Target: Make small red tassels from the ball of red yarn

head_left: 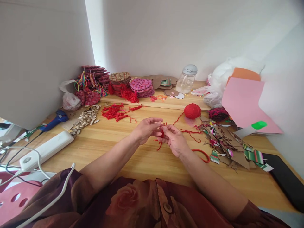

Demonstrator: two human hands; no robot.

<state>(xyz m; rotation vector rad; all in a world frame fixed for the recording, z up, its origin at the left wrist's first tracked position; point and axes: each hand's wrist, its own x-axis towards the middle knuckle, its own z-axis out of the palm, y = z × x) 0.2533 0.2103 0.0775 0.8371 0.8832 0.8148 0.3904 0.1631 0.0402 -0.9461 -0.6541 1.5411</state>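
Observation:
Close together over the middle of the table, my left hand [147,129] and my right hand [174,138] work on a small piece of red yarn [159,145]. The right thumb and fingers pinch the yarn. My left fingers are curled against the same piece, and their tips are partly hidden. Behind my right hand sits a ball of red yarn [192,111], with a strand running from it toward my fingers. Loose red strands [190,131] lie just right of the hands. An orange-red cord loop [201,155] rests by my right forearm.
Red tassels [112,112], sunflower seeds [86,118], a blue glue gun [55,120] and a white power strip [47,150] lie left. Woven coasters [142,86] and a bottle [187,79] stand behind. Cardboard scraps [228,145], scissors [251,128] and a phone [283,177] are right.

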